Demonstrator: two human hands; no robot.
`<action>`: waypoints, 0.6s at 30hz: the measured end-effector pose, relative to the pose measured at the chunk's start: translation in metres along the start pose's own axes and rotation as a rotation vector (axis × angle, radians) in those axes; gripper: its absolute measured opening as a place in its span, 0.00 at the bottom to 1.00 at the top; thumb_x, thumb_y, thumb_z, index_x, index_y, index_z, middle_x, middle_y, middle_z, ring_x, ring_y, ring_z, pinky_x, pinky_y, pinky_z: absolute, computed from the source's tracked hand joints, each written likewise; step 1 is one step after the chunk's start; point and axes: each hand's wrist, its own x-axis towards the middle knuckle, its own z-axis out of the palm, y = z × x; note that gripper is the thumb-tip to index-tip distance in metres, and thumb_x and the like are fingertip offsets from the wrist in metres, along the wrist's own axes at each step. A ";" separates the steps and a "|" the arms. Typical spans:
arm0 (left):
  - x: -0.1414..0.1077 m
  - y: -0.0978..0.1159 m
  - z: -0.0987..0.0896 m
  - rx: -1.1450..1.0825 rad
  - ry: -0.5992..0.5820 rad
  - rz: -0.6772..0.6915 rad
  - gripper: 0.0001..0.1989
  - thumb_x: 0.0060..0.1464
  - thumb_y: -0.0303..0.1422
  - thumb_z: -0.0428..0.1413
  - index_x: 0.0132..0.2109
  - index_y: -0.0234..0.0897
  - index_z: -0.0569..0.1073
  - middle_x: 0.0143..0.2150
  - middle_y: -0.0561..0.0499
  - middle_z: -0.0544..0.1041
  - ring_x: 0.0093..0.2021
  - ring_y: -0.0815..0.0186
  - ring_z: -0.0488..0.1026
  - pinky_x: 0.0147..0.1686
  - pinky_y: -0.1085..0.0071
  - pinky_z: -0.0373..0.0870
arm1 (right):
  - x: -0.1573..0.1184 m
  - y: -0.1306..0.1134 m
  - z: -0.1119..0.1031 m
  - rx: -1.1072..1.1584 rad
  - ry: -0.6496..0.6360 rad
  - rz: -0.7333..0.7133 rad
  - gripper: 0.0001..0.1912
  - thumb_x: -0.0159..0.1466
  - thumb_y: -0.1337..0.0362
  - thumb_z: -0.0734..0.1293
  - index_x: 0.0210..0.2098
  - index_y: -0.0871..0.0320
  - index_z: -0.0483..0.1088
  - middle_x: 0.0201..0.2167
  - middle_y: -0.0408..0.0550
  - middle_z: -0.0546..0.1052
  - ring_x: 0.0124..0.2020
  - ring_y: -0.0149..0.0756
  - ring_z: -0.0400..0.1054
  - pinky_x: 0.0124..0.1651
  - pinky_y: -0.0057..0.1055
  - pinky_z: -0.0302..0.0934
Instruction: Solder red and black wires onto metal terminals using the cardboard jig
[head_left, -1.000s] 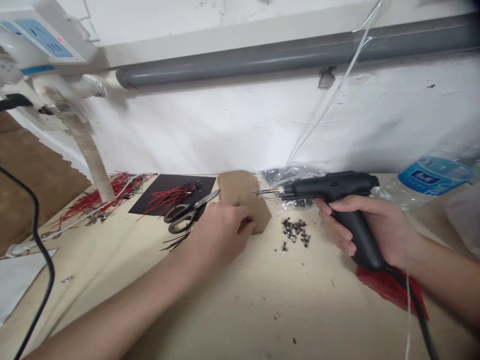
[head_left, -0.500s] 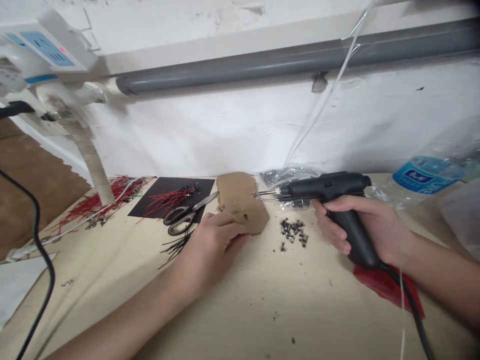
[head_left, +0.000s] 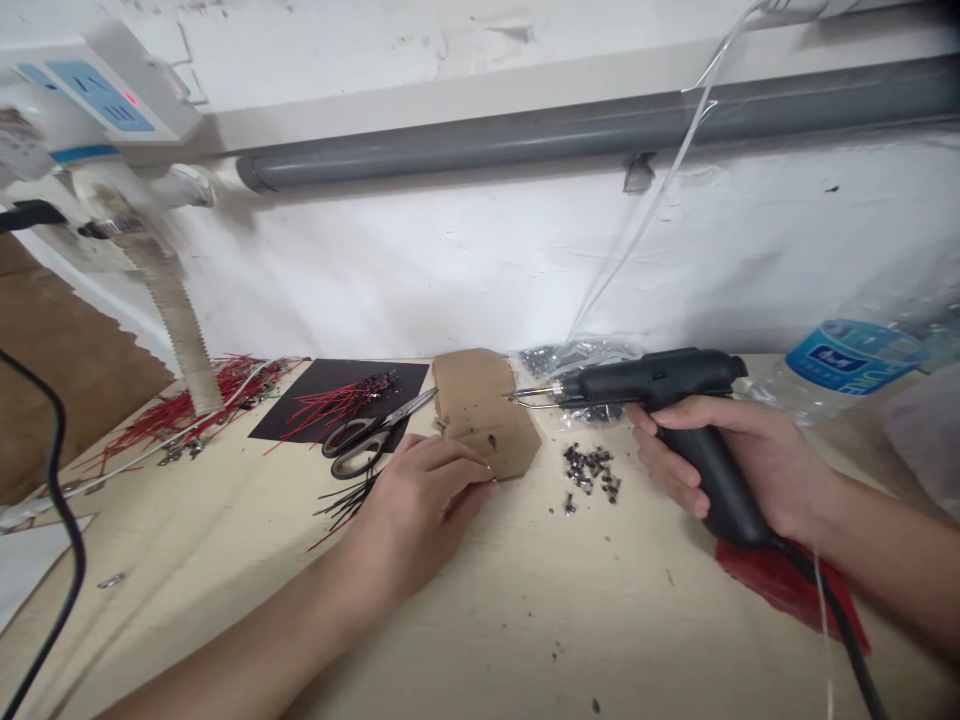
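My right hand (head_left: pixel 739 460) is wrapped round the handle of a black soldering gun (head_left: pixel 652 378). Its metal tip points left and hovers over or rests on the right edge of a brown cardboard piece (head_left: pixel 472 395); which, I cannot tell. At the cardboard's front edge, my left hand (head_left: pixel 427 495) has its thumb and fingers pinched together, with a tiny bright bit at the fingertips too small to name. Beside that hand lie scissors (head_left: pixel 367 440) and several short black wires (head_left: pixel 351 500). A loose pile of small dark metal parts (head_left: pixel 591 468) sits between the hands.
Red wires lie on a black sheet (head_left: pixel 300 400), with more red wires (head_left: pixel 172 420) farther left. A clear plastic bag (head_left: pixel 577 355) of parts and a blue-labelled bottle (head_left: pixel 847 355) stand near the wall. The gun's cable (head_left: pixel 840 620) crosses a red packet (head_left: pixel 780 590). A grey pipe (head_left: pixel 450 150) runs along the wall.
The whole view has shifted slightly. Both hands keep nearly the same places, and a small bright speck now shows at my left fingertips.
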 end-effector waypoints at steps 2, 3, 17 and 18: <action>0.000 -0.001 0.001 0.005 0.007 -0.003 0.05 0.67 0.26 0.60 0.44 0.38 0.82 0.42 0.48 0.85 0.42 0.60 0.82 0.43 0.61 0.74 | -0.001 0.000 0.001 -0.002 0.003 -0.004 0.08 0.60 0.58 0.71 0.32 0.57 0.77 0.15 0.43 0.71 0.15 0.33 0.64 0.19 0.29 0.56; 0.000 -0.002 0.001 0.002 0.006 -0.005 0.05 0.67 0.26 0.60 0.45 0.38 0.82 0.42 0.48 0.85 0.43 0.60 0.82 0.43 0.62 0.75 | -0.001 0.000 0.001 -0.002 0.006 -0.006 0.08 0.60 0.58 0.71 0.32 0.57 0.77 0.15 0.43 0.70 0.15 0.33 0.64 0.19 0.29 0.56; 0.002 -0.005 0.000 -0.042 0.012 -0.055 0.05 0.66 0.29 0.60 0.44 0.39 0.83 0.43 0.47 0.86 0.43 0.59 0.83 0.42 0.60 0.78 | 0.000 -0.002 0.005 -0.007 0.006 -0.017 0.08 0.60 0.59 0.71 0.31 0.57 0.76 0.15 0.43 0.71 0.15 0.35 0.64 0.21 0.31 0.53; 0.003 -0.005 -0.001 -0.030 0.016 -0.048 0.05 0.66 0.29 0.61 0.45 0.39 0.83 0.43 0.47 0.86 0.43 0.59 0.83 0.42 0.59 0.78 | 0.000 -0.002 0.005 -0.007 0.004 -0.017 0.08 0.60 0.59 0.71 0.31 0.57 0.76 0.15 0.43 0.71 0.15 0.34 0.64 0.21 0.31 0.53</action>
